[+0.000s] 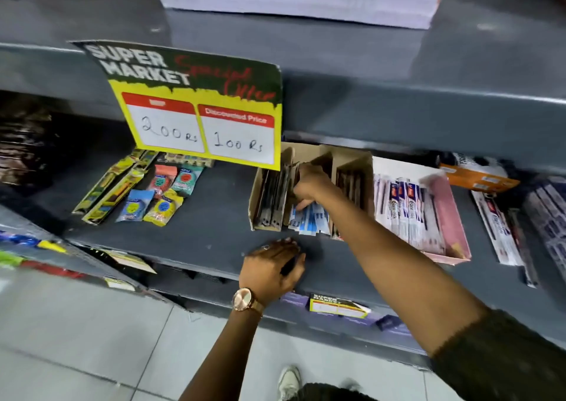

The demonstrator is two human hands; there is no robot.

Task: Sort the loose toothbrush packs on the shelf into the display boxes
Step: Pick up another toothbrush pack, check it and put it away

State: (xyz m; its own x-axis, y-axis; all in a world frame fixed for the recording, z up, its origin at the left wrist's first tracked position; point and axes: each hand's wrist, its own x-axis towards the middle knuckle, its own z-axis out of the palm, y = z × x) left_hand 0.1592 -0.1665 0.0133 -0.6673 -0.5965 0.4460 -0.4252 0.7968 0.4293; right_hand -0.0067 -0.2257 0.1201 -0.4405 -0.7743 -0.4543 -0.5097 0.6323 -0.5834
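My right hand (309, 186) reaches into the middle compartment of a brown cardboard display box (260, 198). Its fingers are closed on the top of a bunch of blue and white toothbrush packs (311, 221) standing there. Dark packs (274, 195) fill the box's left compartment. A pink display box (453, 213) to the right holds white toothbrush packs (407, 213). More loose white packs (496, 232) lie on the shelf at the far right. My left hand (272, 267), with a watch on its wrist, rests palm down on the shelf's front edge, and I see nothing in it.
Yellow-green toothbrush packs (107, 190) and small colourful packets (159, 197) lie at the shelf's left. A yellow price sign (199, 109) hangs from the shelf above them. An orange box (477, 178) sits behind the pink box. A lower shelf and tiled floor are below.
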